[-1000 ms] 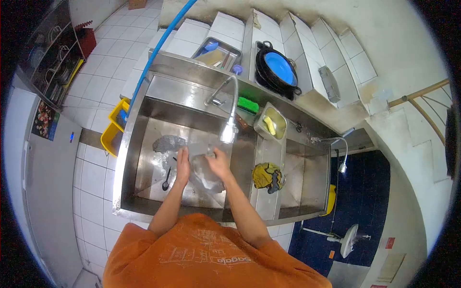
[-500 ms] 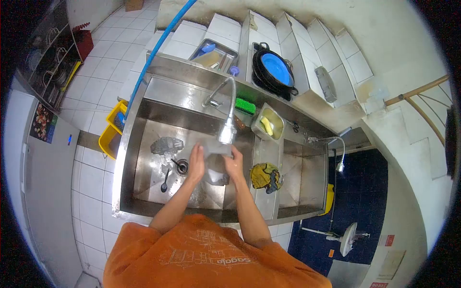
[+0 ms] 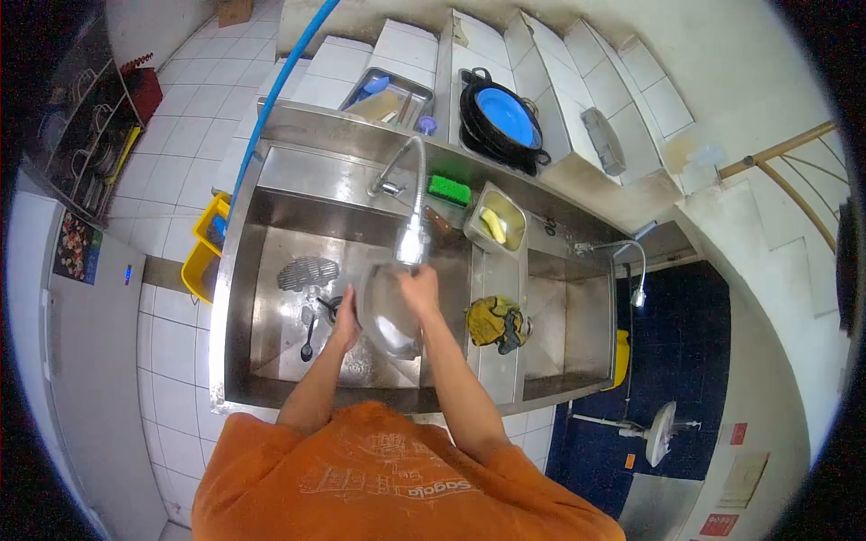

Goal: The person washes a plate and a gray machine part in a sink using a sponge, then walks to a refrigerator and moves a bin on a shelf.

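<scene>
A clear, see-through container (image 3: 386, 311) is tilted under the spray faucet (image 3: 412, 242), over the left sink basin (image 3: 271, 361). My left hand (image 3: 346, 317) holds its left side. At its upper right rim, my right hand (image 3: 418, 291) has its fingers closed on it. The container is partly blurred, so its exact shape is unclear. Left of my left hand, a dark ribbed piece (image 3: 308, 273) and a black spoon (image 3: 308, 341) lie in the basin, close to the drain.
A green brush (image 3: 449, 190) and a metal tray (image 3: 517, 215) with a yellow item sit behind the basin. A yellow-green cloth (image 3: 494, 325) lies on the divider. Black pans (image 3: 478, 135) with a blue bowl (image 3: 510, 115) stand on the tiled steps.
The container has turned and tilted, showing more of its broad side. My left hand has moved left and slightly down; my right hand has shifted slightly left. The view has shifted a little.
</scene>
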Motion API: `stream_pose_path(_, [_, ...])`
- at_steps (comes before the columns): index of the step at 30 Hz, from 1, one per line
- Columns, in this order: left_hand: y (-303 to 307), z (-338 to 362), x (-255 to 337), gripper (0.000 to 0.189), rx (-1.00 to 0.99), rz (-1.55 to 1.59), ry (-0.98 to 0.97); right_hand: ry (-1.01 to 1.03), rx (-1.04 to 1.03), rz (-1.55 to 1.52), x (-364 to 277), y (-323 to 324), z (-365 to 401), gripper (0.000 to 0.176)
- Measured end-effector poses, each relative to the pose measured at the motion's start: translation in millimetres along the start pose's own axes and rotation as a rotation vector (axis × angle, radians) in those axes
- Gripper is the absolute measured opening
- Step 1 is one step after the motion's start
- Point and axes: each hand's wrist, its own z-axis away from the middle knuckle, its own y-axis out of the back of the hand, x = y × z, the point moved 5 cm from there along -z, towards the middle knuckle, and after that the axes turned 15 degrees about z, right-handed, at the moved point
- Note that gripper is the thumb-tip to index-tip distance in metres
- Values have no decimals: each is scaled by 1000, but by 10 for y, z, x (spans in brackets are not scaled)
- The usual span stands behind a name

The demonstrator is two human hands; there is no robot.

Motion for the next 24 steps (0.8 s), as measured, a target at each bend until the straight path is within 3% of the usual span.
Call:
stream_pose_path(2, [105,47,32,71,38,44,-48,18,-218,-181,-225,-118,7,48])
stream_pose_path(5, [47,267,126,67,74,169,-16,113,-313,-20,-687,-110,194,52])
stream_pose_path(6, [70,286,153,63,89,128,-25,119,-318,-21,-691,-184,197,52])
stream_pose_path(8, [134,310,171,59,107,92,-40,317,-195,20,-703,-289,195,52])
stream_pose_path(11, [203,319,190,53,107,26,-50,269,-203,27,-524,-404,147,50])
stream_pose_path(14, [108,372,313,52,150,-134,-137,141,-297,-24,-296,-324,83,48])
stream_pose_path(17, [-117,353,563,60,38,-586,-345,70,-155,-43,46,-220,9,39])
stream_pose_path(18, [-158,336,606,60,33,-587,-342,68,-149,-42,79,-153,14,39])
stream_pose_path(20, [-305,356,736,65,44,-913,-493,11,-199,-183,131,-37,60,32])
stream_pose_path(24, [-690,507,938,65,112,-1142,-541,-38,-249,-274,242,0,99,27])
